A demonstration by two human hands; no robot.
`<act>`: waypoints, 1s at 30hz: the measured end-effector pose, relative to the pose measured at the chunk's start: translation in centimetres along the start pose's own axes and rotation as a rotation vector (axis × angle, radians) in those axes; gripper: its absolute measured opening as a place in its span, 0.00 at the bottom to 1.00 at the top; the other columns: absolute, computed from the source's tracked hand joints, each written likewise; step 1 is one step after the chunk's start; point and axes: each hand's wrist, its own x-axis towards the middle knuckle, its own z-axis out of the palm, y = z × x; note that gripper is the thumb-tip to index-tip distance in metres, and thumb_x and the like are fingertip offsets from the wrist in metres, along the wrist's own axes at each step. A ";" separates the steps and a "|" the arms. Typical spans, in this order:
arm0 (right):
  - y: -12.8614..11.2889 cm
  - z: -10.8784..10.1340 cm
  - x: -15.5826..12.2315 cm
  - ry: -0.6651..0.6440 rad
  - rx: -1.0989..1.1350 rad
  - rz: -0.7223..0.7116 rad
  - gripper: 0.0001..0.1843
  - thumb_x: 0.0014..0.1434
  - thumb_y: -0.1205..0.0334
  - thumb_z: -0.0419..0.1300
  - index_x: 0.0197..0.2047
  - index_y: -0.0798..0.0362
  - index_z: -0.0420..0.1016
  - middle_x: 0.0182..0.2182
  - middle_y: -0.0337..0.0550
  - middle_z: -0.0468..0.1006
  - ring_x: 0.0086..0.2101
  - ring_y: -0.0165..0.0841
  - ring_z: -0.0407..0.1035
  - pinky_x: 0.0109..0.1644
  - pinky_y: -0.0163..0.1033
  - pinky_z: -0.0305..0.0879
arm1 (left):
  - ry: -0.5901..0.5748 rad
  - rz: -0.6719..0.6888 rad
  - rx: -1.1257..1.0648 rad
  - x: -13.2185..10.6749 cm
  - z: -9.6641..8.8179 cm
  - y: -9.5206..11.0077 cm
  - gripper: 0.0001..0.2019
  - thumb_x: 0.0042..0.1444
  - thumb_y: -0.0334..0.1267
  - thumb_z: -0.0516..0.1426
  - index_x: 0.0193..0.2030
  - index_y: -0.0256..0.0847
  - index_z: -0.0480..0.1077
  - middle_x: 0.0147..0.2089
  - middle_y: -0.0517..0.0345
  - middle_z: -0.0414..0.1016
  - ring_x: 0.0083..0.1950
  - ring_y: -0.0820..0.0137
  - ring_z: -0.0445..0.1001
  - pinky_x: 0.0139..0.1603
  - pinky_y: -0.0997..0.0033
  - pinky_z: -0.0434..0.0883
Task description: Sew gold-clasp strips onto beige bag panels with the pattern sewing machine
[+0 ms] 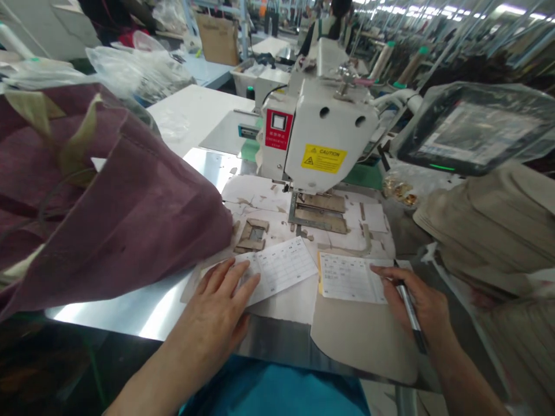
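Note:
My left hand [214, 309] lies with its fingers stretched out over a white printed slip [284, 267] with a ruled grid, covering the slip's left end. My right hand [427, 306] is closed around a black and silver pen [410, 309]. Its index finger reaches to the right part of a second slip [349, 283], which bears some handwriting and has a yellow edge at its left. This slip lies on a beige fabric piece [359, 335] with a rounded lower corner, at the table's front edge. Whether the pen's tip touches paper I cannot tell.
A white sewing machine head [333, 121] stands behind the slips, above a metal clamp frame [318, 222]. Purple fabric [165, 214] is heaped on the left. At right are a plastic-wrapped screen [477, 130] and stacked beige fabric [489, 214]. Another person [332, 26] sits far back.

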 end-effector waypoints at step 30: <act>-12.8 3.0 2.2 -0.432 0.521 -0.195 0.15 0.61 0.72 0.55 0.50 0.51 0.69 0.43 0.48 0.79 0.43 0.36 0.75 0.49 0.43 0.75 | -0.085 -0.205 0.032 0.8 -0.7 1.0 0.30 0.49 0.25 0.59 0.62 0.35 0.65 0.59 0.44 0.69 0.57 0.49 0.67 0.57 0.46 0.68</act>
